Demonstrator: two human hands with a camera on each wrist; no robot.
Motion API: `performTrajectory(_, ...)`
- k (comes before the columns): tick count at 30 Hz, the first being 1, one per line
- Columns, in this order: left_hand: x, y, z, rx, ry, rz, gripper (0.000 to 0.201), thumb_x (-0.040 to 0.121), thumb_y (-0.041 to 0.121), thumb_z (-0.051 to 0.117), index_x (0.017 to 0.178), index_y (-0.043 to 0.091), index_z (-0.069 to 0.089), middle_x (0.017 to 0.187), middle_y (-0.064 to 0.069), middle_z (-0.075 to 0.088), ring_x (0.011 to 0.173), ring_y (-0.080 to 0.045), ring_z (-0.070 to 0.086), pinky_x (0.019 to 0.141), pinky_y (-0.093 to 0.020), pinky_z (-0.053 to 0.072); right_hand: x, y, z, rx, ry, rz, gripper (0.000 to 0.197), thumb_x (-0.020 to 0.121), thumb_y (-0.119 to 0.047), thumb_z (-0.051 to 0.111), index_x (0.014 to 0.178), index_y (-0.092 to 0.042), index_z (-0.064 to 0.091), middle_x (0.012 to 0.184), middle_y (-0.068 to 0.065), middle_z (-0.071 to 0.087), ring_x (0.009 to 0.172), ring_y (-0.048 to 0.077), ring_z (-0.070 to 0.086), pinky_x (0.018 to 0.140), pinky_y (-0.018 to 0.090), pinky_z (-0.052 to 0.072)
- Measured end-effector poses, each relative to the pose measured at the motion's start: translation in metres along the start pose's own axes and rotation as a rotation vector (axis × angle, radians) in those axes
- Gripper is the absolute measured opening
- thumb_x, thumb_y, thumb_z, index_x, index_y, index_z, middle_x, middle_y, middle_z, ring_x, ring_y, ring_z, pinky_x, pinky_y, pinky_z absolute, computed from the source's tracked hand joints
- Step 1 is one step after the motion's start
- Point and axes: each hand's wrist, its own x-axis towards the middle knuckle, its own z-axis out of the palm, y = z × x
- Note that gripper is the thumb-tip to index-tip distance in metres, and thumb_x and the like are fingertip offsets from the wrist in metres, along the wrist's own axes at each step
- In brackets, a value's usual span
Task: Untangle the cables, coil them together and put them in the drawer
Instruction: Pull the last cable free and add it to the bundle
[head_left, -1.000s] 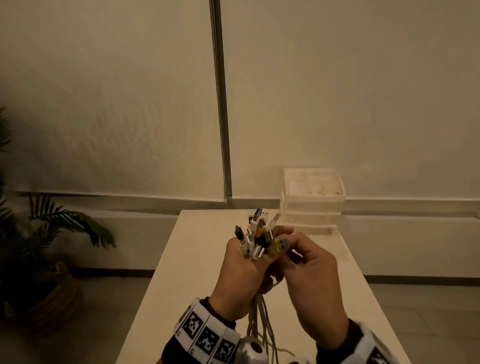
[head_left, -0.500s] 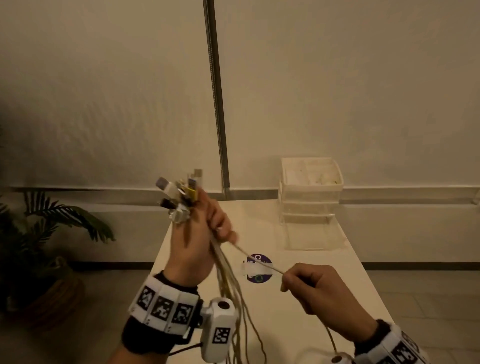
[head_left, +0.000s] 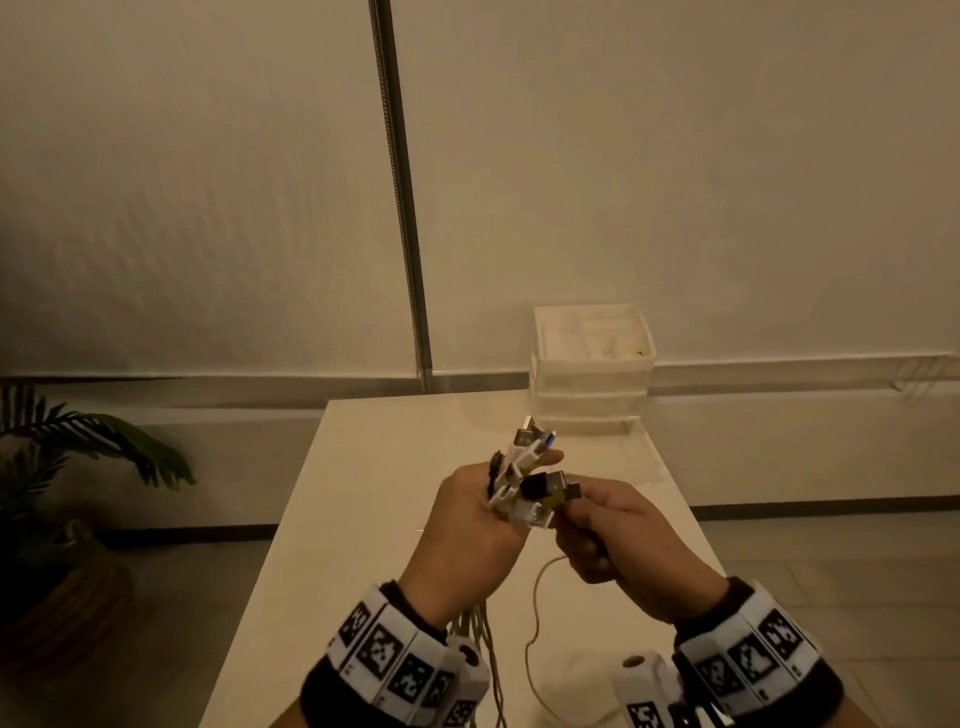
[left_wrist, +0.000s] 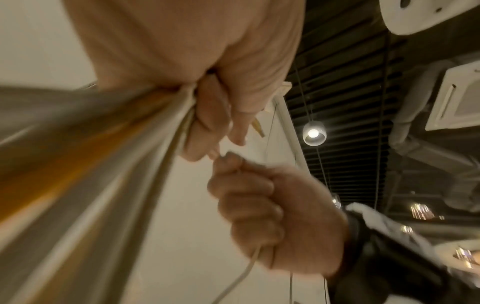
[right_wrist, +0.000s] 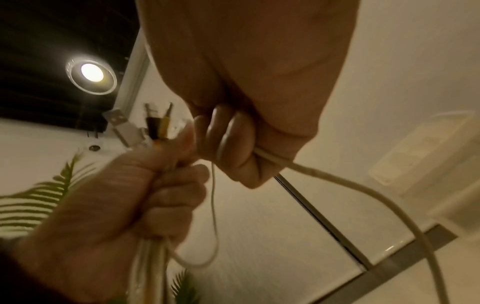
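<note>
My left hand grips a bundle of cables above the white table. Their plugs, white, black and yellow, stick up out of the fist. The cords hang down past my left wrist. My right hand is right beside it and holds one white cable, whose plug end lies against the bundle. That cable loops down below my right hand. In the left wrist view the bundle of cables runs blurred past my left hand. In the right wrist view my right hand grips the white cable.
A white plastic drawer unit stands at the far right end of the table, its bottom drawer pulled out toward me. A potted plant stands on the floor to the left. A wall with a vertical metal strip is behind the table.
My left hand has come down from upper left to the middle with the bundle. My right hand, which held a single cable out to the lower right, has moved up against the plugs.
</note>
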Motion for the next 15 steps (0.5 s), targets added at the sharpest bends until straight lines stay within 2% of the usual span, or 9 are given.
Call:
performTrajectory(1,0.001,-0.002,0.001,0.026,0.015,0.021,0.032,0.088,0.011,0.054,0.108,0.026,0.073,0.089,0.011,0.073,0.072,0.004,0.065,0.063,-0.010,0.048,0.001,-0.003,0.002,0.017,-0.012,-0.006,0.043,0.101,-0.011,0.035,0.065,-0.015,0.057,0.055,0.005,0.029,0.049,0.017,0.018,0.051,0.033,0.012)
performTrajectory(2,0.001,-0.004,0.000,0.055,0.031,0.043,0.031,0.083,0.011,0.052,0.100,0.023,0.075,0.083,0.010,0.073,0.074,-0.003,0.066,0.065,-0.016,0.051,0.002,-0.005,0.003,0.029,-0.023,-0.011,0.040,0.100,-0.011,0.036,0.066,-0.014,0.057,0.055,0.005,0.029,0.050,0.018,0.017,0.052,0.034,0.012)
performTrajectory(3,0.001,-0.006,-0.001,0.091,0.048,0.062,0.027,0.080,0.009,0.051,0.089,0.020,0.074,0.075,0.008,0.071,0.069,-0.007,0.064,0.062,-0.020,0.050,0.002,-0.006,0.004,0.035,-0.033,-0.015,0.038,0.100,-0.011,0.037,0.068,-0.013,0.058,0.055,0.006,0.030,0.049,0.018,0.017,0.051,0.033,0.012)
performTrajectory(4,0.002,-0.008,-0.004,0.134,0.055,0.074,0.022,0.078,0.006,0.051,0.077,0.020,0.068,0.067,0.009,0.066,0.062,-0.007,0.059,0.056,-0.019,0.044,0.001,-0.006,0.003,0.041,-0.047,-0.017,0.036,0.100,-0.012,0.039,0.071,-0.012,0.059,0.056,0.006,0.031,0.049,0.017,0.018,0.051,0.032,0.013)
performTrajectory(6,0.003,-0.011,-0.008,0.233,0.017,0.084,0.032,0.078,-0.002,0.054,0.067,0.028,0.055,0.058,0.013,0.058,0.056,-0.006,0.050,0.052,-0.013,0.034,0.001,-0.004,0.002,0.031,-0.077,-0.006,0.026,0.097,-0.016,0.044,0.079,-0.007,0.059,0.055,0.007,0.034,0.047,0.016,0.021,0.050,0.030,0.016)
performTrajectory(9,0.007,-0.012,-0.015,0.275,0.012,0.091,0.048,0.080,-0.009,0.051,0.063,0.036,0.050,0.059,0.022,0.059,0.056,-0.002,0.050,0.051,-0.010,0.031,0.000,0.002,-0.002,0.016,-0.101,-0.007,0.027,0.100,-0.017,0.042,0.084,-0.005,0.061,0.055,0.005,0.038,0.047,0.015,0.024,0.051,0.030,0.017)
performTrajectory(12,0.010,-0.009,-0.026,0.215,0.159,0.070,0.058,0.082,-0.015,0.050,0.066,0.040,0.055,0.060,0.031,0.061,0.056,0.008,0.054,0.051,-0.008,0.033,-0.004,0.012,-0.010,-0.003,-0.111,-0.018,0.029,0.095,-0.027,0.046,0.084,-0.007,0.063,0.055,0.003,0.039,0.048,0.016,0.023,0.052,0.033,0.015)
performTrajectory(14,0.012,-0.014,-0.042,0.133,0.298,0.009,0.057,0.085,-0.015,0.048,0.073,0.039,0.061,0.057,0.025,0.062,0.050,0.005,0.053,0.050,-0.012,0.036,-0.009,0.022,-0.017,-0.010,-0.113,-0.001,0.029,0.092,-0.029,0.049,0.080,-0.008,0.063,0.055,0.003,0.037,0.049,0.017,0.022,0.053,0.034,0.015)
performTrajectory(15,0.014,-0.018,-0.053,0.084,0.371,-0.030,0.052,0.087,-0.012,0.048,0.072,0.035,0.064,0.054,0.019,0.060,0.047,-0.001,0.050,0.051,-0.021,0.039,-0.012,0.027,-0.021,0.007,-0.107,0.012,0.028,0.092,-0.030,0.050,0.079,-0.008,0.063,0.054,0.004,0.035,0.049,0.017,0.022,0.052,0.033,0.016)
